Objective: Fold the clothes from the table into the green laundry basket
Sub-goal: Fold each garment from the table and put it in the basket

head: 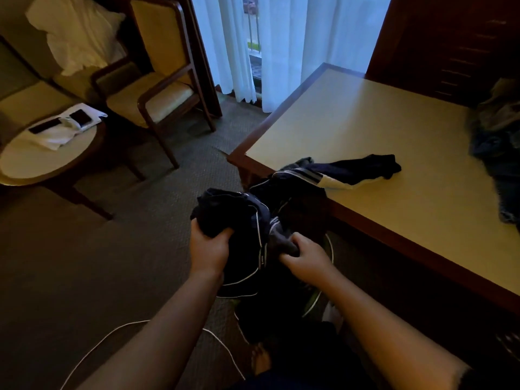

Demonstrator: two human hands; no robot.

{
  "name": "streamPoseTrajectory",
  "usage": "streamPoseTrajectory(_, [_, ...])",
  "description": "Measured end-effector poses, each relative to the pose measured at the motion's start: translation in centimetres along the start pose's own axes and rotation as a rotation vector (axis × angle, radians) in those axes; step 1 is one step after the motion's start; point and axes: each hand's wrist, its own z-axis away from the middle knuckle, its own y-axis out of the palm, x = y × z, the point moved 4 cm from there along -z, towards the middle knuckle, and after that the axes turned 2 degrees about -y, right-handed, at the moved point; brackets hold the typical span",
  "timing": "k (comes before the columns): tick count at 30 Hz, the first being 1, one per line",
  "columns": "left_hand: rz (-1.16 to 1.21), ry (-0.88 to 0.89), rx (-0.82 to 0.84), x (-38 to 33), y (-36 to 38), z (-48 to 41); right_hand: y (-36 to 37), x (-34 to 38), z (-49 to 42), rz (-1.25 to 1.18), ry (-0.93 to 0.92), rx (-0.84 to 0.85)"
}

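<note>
A dark navy garment (pixel 253 220) with thin white piping hangs bunched off the near corner of the table (pixel 394 153). One end of it, with a white and striped cuff, still lies on the tabletop. My left hand (pixel 209 249) grips a bunch of its fabric. My right hand (pixel 306 258) pinches another fold just to the right. Below my hands, part of the green laundry basket (pixel 316 301) shows as a rim, mostly hidden by dark cloth. A pile of blue clothes (pixel 498 142) lies at the table's right edge.
A wooden armchair (pixel 157 88) with a white pillow stands at the back left. A round side table (pixel 42 153) holds white cloth and two phones. A white cable (pixel 112 333) runs across the carpet near my left arm. White curtains hang behind the table.
</note>
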Motion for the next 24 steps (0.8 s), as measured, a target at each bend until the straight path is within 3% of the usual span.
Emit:
streamPoseTrajectory(2, [-0.028,-0.041,0.003,0.8,-0.9,0.1,1.0,-0.9,-0.1,0.131,0.089,0.086])
streamPoseTrajectory(5, [-0.097,-0.066,0.037,1.8,-2.0,0.3,1.5,-1.1,0.2,0.172,0.086,0.079])
streamPoseTrajectory(13, [-0.211,-0.173,0.484,4.0,-0.6,3.3,2.6,0.8,1.5,0.133,0.021,0.28])
streamPoseTrajectory(19, [-0.302,-0.09,0.622,3.2,-0.1,4.1,2.5,-2.0,3.3,-0.026,0.044,0.073])
streamPoseTrajectory(24, [-0.277,0.155,0.449,1.5,0.7,3.0,1.1,-1.7,3.1,-0.142,0.02,-0.057])
